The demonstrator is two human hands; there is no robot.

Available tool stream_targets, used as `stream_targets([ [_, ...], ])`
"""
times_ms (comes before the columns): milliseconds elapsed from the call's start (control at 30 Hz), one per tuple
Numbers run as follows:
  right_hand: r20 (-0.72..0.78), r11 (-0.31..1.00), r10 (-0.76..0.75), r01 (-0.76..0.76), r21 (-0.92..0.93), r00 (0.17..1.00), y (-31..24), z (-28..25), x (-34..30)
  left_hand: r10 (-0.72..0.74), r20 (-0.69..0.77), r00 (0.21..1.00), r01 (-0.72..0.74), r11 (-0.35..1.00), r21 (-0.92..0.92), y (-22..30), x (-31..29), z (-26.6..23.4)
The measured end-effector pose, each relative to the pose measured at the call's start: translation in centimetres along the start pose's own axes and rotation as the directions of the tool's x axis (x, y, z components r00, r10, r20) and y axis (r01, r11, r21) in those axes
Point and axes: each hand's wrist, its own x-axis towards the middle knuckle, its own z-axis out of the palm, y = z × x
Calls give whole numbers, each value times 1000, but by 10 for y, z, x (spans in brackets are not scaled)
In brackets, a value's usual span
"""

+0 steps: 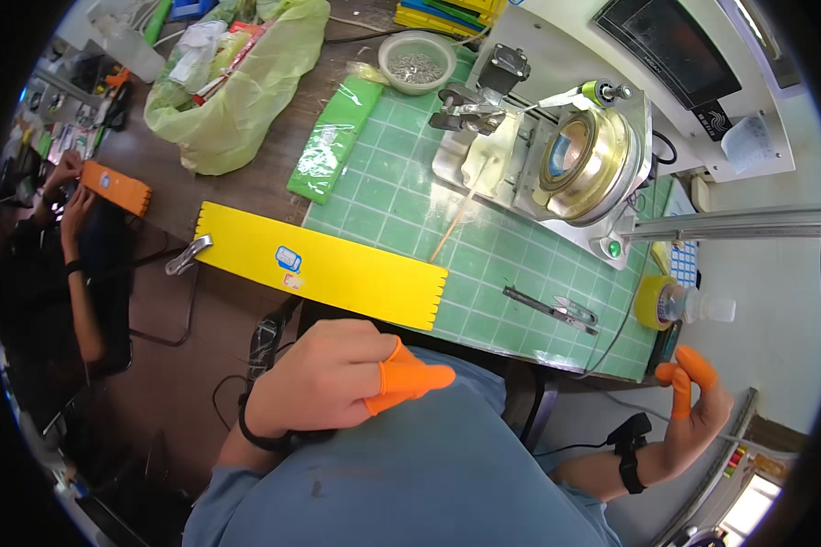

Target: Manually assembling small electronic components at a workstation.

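A long yellow notched board (351,276) lies aslant at the centre left of the frame, its right end on a green gridded cutting mat (401,196). It bears a blue-edged sticker and a smaller pale one, and a metal clip (189,254) sits at its left end. Just below the board, at the lower centre, is the left hand (324,376), its fingers curled and the orange-sheathed tips drawn together toward the right; whether they pinch anything thin cannot be told. The right hand (700,401) is raised at the lower right, orange finger cots on its bent digits; whether the tips meet on something cannot be told. Above it are a yellow tape roll (651,302) and a clear plastic bottle (710,306). To their left on the mat lie small metal snips (576,312). A thin wooden stick (454,223) slants from near the board's right end up to a machine with a brass-coloured ring (586,150) and a dark screen (666,50) at the upper right. Further left are a green packet (336,137), a bowl (417,84) of small metallic pieces and a pale green plastic bag (237,118). At the left edge, another person's hands (75,205) hold an orange notched board (116,188).
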Motion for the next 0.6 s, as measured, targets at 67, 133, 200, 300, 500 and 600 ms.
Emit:
stream_targets([
  [67,-28,1000,-2,1,-29,1000,15,-8,-5,1,-58,998,4,996,92,14,22,2],
  [133,-23,995,-24,22,-97,999,18,-15,-13,-64,-264,962,127,965,230,26,28,9],
  [200,-4,995,-67,68,68,998,30,0,8,-100,-358,928,202,944,261,25,24,14],
  [300,-88,984,-137,145,104,987,34,-6,33,-93,-297,950,187,933,307,30,32,20],
  [500,-406,949,-86,198,243,910,8,-6,67,-29,-107,994,43,990,136,39,47,24],
  [600,-507,951,-94,228,208,856,40,-10,50,-1,15,1000,0,999,32,22,39,22],
])
